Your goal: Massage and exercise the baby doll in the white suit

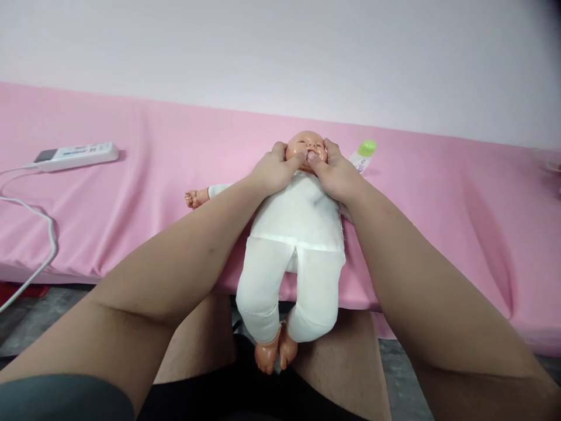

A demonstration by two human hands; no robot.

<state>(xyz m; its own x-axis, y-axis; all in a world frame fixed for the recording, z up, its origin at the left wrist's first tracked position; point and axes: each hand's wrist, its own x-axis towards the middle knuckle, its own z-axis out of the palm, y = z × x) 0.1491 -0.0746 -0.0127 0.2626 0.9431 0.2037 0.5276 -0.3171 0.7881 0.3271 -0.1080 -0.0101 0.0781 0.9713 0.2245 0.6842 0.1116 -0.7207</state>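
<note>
A baby doll [298, 234] is laid on its back on the bed [438, 193], which is covered in a pink sheet. The doll is dressed in a white suit, and its legs and bare feet hang off the near edge of the bed, over the person's lap. 1 doll arm is stretched out to the left, its small hand resting on the sheet.

The doll's head [308, 146] is cupped from both sides. The left hand [274, 171] is pressed against the left side of the face, thumb laid across toward the mouth. The right hand [335, 175] is set on the other side, thumb also brought in at the mouth, so the 2 thumbs nearly meet there. Each grip is closed around the head, fingers curled behind it where they can't really be seen.

Just beside the right hand, a white tube with a green cap [364, 153] is lying on the sheet, partly hidden by that hand. Way off to the left, a white remote-looking device [76, 155] is lying flat on the bed, and a white cable [39, 257] is looped over the edge near it. A plain pale wall is seen behind the bed.
</note>
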